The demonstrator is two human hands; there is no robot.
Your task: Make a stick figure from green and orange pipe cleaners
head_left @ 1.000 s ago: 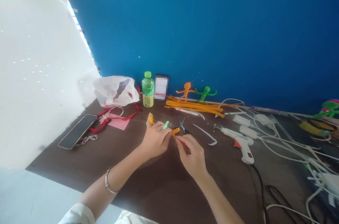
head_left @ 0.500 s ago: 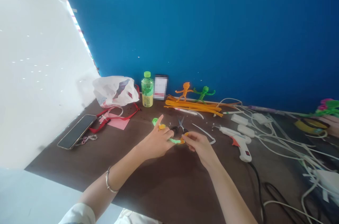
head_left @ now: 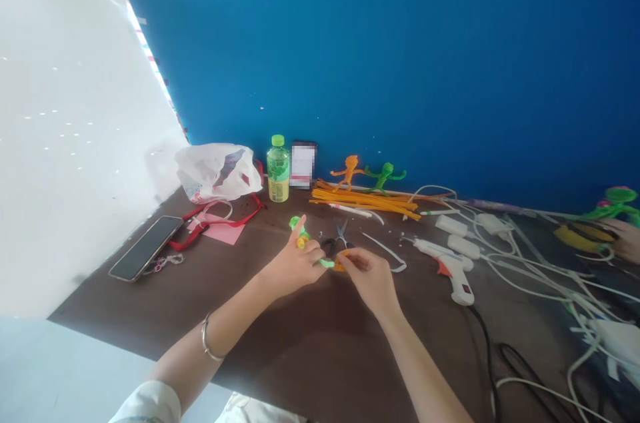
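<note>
My left hand (head_left: 295, 266) is closed around a small green and orange pipe cleaner figure (head_left: 299, 226), index finger pointing up beside its green head. A pale green limb of the figure comes out below my fingers, with an orange piece (head_left: 340, 263) at its end. My right hand (head_left: 367, 275) pinches that orange end between thumb and fingertips. Just behind both hands lie black-handled scissors (head_left: 342, 230), blades spread and partly covered by my fingers. An orange figure (head_left: 351, 170) and a green figure (head_left: 387, 174) stand against the blue wall.
Orange pipe cleaners (head_left: 367, 200) lie at the back. On the right are a white glue gun (head_left: 450, 266), tangled cables, adapters (head_left: 464, 247) and another person's hand (head_left: 627, 240). A bottle (head_left: 279, 170), plastic bag (head_left: 220, 170) and phone (head_left: 146, 248) are on the left.
My right hand has shifted slightly left, closer to my left hand, still on the orange end. The figure has turned a little in my left hand. At far right, the other person's hand has moved.
</note>
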